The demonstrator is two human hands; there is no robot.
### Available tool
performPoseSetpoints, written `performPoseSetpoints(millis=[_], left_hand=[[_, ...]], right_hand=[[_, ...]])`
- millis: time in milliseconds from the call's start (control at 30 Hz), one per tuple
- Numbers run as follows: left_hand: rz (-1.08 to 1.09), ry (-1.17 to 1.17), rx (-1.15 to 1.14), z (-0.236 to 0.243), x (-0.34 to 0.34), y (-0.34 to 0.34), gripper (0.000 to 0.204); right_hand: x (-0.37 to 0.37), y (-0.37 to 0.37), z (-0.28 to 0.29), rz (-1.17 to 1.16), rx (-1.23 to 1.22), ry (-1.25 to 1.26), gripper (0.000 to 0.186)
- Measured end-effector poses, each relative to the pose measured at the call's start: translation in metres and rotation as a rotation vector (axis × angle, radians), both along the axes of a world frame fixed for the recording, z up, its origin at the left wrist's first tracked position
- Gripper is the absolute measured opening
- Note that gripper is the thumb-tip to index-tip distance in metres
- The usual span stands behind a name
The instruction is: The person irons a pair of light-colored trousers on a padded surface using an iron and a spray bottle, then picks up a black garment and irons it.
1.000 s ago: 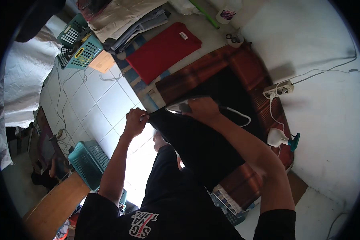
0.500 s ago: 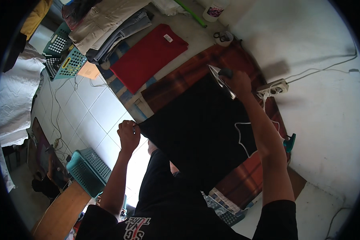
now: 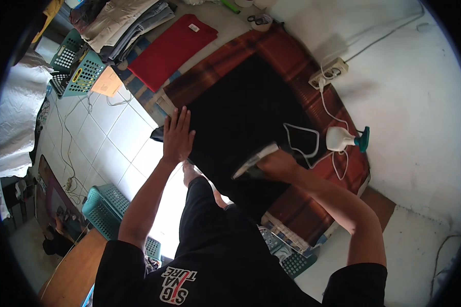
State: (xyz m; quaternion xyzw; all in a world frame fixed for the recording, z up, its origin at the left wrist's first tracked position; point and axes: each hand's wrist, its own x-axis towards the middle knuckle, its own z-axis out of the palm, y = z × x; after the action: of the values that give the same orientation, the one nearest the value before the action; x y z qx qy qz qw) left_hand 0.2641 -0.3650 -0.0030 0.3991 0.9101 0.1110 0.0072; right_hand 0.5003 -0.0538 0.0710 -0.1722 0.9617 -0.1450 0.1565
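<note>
Garment: a black cloth (image 3: 246,112) is spread flat on a red-brown plaid blanket (image 3: 312,71) that is laid on the floor against the white wall. It is judged soft, light and limp, so it would fold or slide under a sideways push; it is best pinned flat by a palm near an edge, or taken by a hem or corner if lifted.

Left hand (image 3: 177,137) is laid palm down on the cloth's left edge, fingers fully extended and slightly fanned, nothing gripped.

Right hand (image 3: 279,163) is closed around the handle of an iron (image 3: 253,162), whose pale soleplate edge is seen tilted at the cloth's near part. Full contact of the soleplate with the fabric cannot be confirmed. The iron is judged rigid, fairly heavy and probably hot; only the handle should be held.

A white cord loop (image 3: 302,138) lies on the cloth just beside the iron, and could snag. A white spray bottle with a teal trigger (image 3: 346,138) lies on the blanket to the right. A power strip (image 3: 328,71) sits at the blanket's far edge. A folded red cloth (image 3: 174,46) lies on the floor beyond, well apart, near teal baskets (image 3: 77,71).
</note>
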Motion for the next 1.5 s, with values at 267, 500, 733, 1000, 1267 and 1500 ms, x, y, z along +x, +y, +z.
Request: performPoseSetpoints(millis=[267, 500, 733, 1000, 1267, 1500], left_hand=[[0.04, 0.09, 0.037, -0.003, 0.023, 0.009, 0.067], [-0.149, 0.076, -0.04, 0.001, 0.059, 0.036, 0.068], [-0.11, 0.13, -0.088, -0.005, 0.024, 0.026, 0.07], [0.015, 0.137, 0.025, -0.004, 0.022, 0.065, 0.072], [0.166, 0.184, 0.061, -0.007, -0.06, 0.124, 0.031], [0.018, 0.208, 0.153, -0.014, -0.081, 0.123, 0.02]], right_hand=[[0.164, 0.002, 0.046, -0.223, -0.081, 0.03, 0.04], [0.125, -0.063, 0.052, -0.694, 0.061, -0.083, 0.053], [0.082, -0.041, -0.005, -0.938, 0.149, 0.147, 0.053], [0.109, -0.07, 0.023, -1.035, 0.119, -0.053, 0.045], [0.096, -0.057, 0.02, -1.167, 0.084, -0.042, 0.044], [0.11, -0.084, 0.021, -0.935, 0.053, -0.164, 0.038]])
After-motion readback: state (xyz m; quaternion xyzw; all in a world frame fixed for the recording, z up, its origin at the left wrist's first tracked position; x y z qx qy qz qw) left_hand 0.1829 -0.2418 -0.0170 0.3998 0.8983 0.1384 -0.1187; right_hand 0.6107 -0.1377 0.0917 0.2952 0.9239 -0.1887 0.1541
